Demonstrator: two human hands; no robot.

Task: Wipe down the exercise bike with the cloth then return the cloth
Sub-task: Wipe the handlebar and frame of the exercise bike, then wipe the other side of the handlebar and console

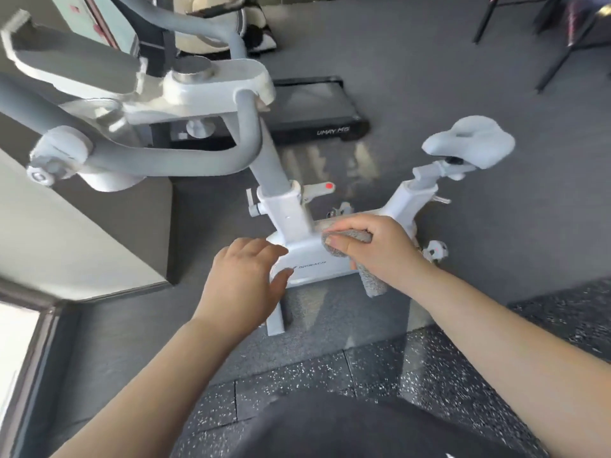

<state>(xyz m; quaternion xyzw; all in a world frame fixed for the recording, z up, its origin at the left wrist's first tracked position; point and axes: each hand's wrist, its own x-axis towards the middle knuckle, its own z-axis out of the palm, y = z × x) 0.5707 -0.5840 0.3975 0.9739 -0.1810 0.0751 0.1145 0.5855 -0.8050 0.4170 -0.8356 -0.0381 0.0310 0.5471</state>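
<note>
exercise bike (pixel 307 256) stands mid-floor, bare grey floor (pixel 496 206) open toward three o'clock. our right hand (pixel 373 249) grips the grey cloth (pixel 372 282) against its white frame; our left hand (pixel 244 282), fingers relaxed, rests at nine o'clock.

You stand on dark speckled rubber tiles (pixel 363 375); beyond them smooth grey flooring (pixel 429 77) runs to the far side. A black walking pad (pixel 317 107) lies flat there. Thin black chair legs (pixel 562 51) show far right. Bright window light (pixel 13 352) enters near left.
</note>
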